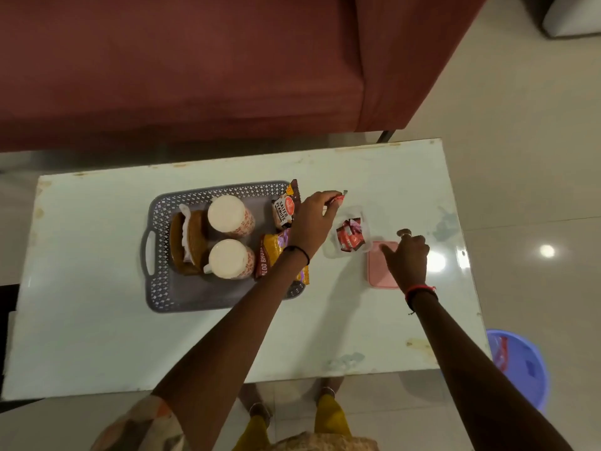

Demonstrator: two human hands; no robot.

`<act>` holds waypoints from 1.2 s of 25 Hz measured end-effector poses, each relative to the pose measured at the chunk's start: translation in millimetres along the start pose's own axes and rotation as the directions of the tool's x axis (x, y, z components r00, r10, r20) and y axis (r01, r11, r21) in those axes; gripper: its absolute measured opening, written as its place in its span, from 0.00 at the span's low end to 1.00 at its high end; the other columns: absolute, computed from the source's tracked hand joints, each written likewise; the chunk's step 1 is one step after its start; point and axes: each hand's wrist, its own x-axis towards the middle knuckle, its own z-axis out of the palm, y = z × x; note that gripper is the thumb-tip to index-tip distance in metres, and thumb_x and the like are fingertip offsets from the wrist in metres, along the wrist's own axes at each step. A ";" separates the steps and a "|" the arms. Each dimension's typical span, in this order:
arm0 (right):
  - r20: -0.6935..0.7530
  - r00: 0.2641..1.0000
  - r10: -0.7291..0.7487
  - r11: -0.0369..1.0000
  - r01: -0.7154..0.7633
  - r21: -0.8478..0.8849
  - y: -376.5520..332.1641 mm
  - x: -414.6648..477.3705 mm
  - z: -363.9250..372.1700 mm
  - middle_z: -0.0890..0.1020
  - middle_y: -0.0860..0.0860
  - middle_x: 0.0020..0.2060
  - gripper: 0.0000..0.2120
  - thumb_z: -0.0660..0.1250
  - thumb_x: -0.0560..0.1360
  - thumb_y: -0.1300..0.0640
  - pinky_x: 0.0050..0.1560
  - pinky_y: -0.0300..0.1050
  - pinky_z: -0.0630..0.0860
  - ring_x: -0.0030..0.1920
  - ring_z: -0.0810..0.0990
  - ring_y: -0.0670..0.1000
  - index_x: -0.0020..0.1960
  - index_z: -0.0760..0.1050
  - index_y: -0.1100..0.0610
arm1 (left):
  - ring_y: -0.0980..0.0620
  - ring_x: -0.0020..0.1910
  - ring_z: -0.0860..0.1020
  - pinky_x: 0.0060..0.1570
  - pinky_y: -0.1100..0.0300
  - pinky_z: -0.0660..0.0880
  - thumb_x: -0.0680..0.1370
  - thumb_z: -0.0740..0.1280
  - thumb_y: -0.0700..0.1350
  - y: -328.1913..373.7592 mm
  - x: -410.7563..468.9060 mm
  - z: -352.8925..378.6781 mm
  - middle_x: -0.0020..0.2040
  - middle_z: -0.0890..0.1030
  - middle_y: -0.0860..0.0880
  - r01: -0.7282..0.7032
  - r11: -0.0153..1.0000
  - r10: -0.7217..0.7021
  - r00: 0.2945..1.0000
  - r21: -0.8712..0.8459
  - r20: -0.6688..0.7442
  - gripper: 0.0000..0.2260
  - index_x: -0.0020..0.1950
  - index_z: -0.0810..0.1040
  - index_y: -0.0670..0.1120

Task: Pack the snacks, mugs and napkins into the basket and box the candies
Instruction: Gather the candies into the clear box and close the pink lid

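Observation:
A grey lattice basket [162, 288] on the white table holds two white mugs [230, 216] [231, 258], a brown napkin holder with napkins [190, 242], a salted peanuts packet [283, 209] and an orange snack bag [271, 255]. To its right a clear plastic box [364, 219] contains several red-wrapped candies [349, 234]. My left hand [313, 222] hovers beyond the box, pinching a red candy [339, 198]. My right hand [408, 257] rests on a pink lid [377, 271] with fingers spread.
The white table [97, 320] has a dark red sofa [195, 60] behind it. A blue plastic stool [520, 362] stands on the tiled floor at the right. My feet show below the table's near edge.

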 end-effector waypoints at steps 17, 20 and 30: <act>0.005 0.982 0.189 0.978 -0.187 -0.093 4.2 5.0 31.2 0.70 0.62 0.57 0.45 0.74 0.63 0.47 0.54 0.55 0.72 0.55 0.73 0.65 0.71 0.56 0.61 | 0.43 0.55 0.74 0.54 0.50 0.74 0.78 0.59 0.44 -17.2 15.0 86.1 0.55 0.78 0.43 0.095 0.938 -0.119 0.992 0.333 0.051 0.11 0.59 0.73 0.44; 0.038 0.968 0.247 0.967 -0.249 0.061 3.7 6.6 20.0 0.67 0.63 0.60 0.50 0.74 0.63 0.47 0.59 0.59 0.70 0.59 0.70 0.66 0.74 0.50 0.60 | 0.43 0.57 0.73 0.54 0.51 0.74 0.78 0.56 0.37 -16.4 6.2 85.1 0.57 0.75 0.41 0.261 0.964 -0.251 0.957 0.052 -0.143 0.13 0.60 0.73 0.44; 0.475 0.878 0.059 -0.015 -0.475 0.880 -3.4 17.9 -43.8 0.76 0.55 0.50 0.09 0.55 0.77 0.53 0.47 0.51 0.76 0.49 0.78 0.58 0.55 0.70 0.50 | 0.41 0.68 0.67 0.65 0.48 0.70 0.79 0.55 0.38 -27.7 -18.0 82.4 0.68 0.66 0.38 0.505 0.862 -0.506 0.860 0.033 0.069 0.21 0.72 0.59 0.44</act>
